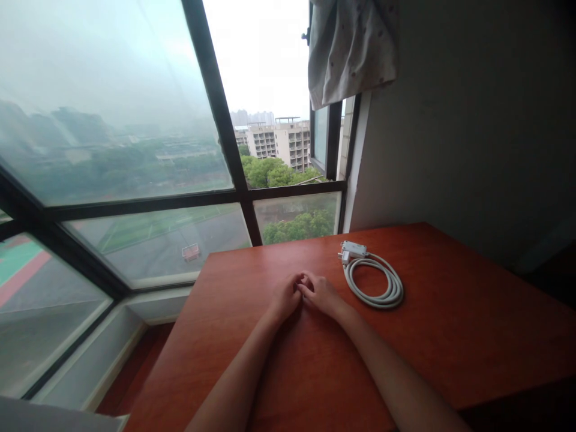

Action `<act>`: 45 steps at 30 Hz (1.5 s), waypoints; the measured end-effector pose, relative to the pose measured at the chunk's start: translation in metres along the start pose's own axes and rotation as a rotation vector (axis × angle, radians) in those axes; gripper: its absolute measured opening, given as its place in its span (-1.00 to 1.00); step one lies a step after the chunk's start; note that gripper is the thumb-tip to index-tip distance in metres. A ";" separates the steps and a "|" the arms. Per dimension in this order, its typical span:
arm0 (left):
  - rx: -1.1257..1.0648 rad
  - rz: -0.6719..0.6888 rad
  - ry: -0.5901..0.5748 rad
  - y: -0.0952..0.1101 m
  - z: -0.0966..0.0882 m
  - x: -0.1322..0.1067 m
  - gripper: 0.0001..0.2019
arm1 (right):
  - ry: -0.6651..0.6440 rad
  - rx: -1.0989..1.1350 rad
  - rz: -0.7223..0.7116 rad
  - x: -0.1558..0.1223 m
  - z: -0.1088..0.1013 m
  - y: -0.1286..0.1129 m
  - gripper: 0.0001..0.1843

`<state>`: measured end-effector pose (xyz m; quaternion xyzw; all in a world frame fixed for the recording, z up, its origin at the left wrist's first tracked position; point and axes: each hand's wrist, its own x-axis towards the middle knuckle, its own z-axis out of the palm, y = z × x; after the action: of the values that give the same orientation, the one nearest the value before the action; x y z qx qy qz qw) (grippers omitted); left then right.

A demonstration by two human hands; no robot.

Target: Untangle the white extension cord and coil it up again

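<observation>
My left hand (284, 296) and my right hand (320, 294) rest on a reddish-brown wooden table (450, 336), fingertips meeting in the middle. Both hands have their fingers curled in and pressed together, and nothing shows in either of them. A coiled white cable (375, 281) with a small white plug block at its far end lies on the table just right of my right hand, a short gap away and untouched.
A large dark-framed window (225, 144) runs along the table's far and left side, with buildings and trees outside. A grey wall (472, 120) stands at the right. A light curtain (351, 48) hangs bunched at the top.
</observation>
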<state>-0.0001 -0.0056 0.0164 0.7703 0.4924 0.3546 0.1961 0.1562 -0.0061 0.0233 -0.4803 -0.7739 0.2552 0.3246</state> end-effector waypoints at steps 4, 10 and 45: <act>0.008 -0.001 -0.006 -0.001 0.001 0.000 -0.63 | 0.001 -0.002 -0.004 0.000 -0.001 -0.001 -0.78; 0.006 0.012 -0.009 -0.001 0.001 0.000 -0.61 | -0.004 -0.005 0.001 0.000 0.000 0.000 -0.77; 0.021 0.003 0.002 -0.002 0.002 0.000 -0.61 | 0.005 0.004 -0.004 0.000 0.002 0.002 -0.78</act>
<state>0.0000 -0.0045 0.0136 0.7728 0.4950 0.3505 0.1867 0.1562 -0.0054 0.0209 -0.4789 -0.7734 0.2548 0.3279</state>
